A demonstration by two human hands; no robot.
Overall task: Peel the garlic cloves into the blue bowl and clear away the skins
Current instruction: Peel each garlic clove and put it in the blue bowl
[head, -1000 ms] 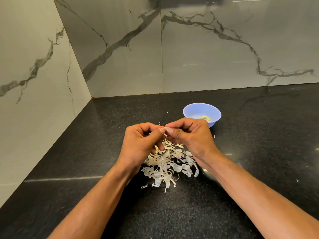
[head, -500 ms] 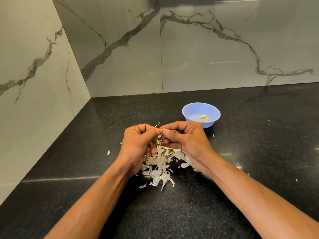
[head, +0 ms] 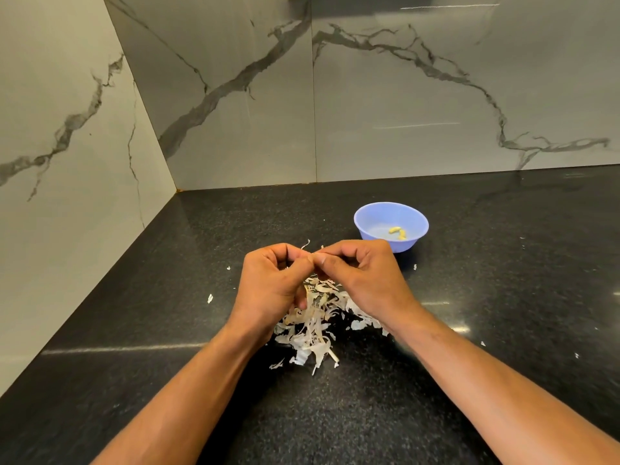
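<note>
Both hands met above one heap of garlic skins (head: pixel 312 325) on the black worktop (head: pixel 503 297), the left hand (head: pixel 273 286) and right hand (head: pixel 360 276) pinching something small between thumbs and forefingers, mostly hidden. One blue bowl (head: pixel 369 226) stood just beyond the right hand, holding two peeled garlic cloves (head: pixel 398 232).

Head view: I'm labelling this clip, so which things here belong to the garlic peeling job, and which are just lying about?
Part of the job:
- left hand and right hand, pinching something small between them
- blue bowl holding peeled cloves
- pile of skins

Just there:
- black countertop
- marble wall
</note>
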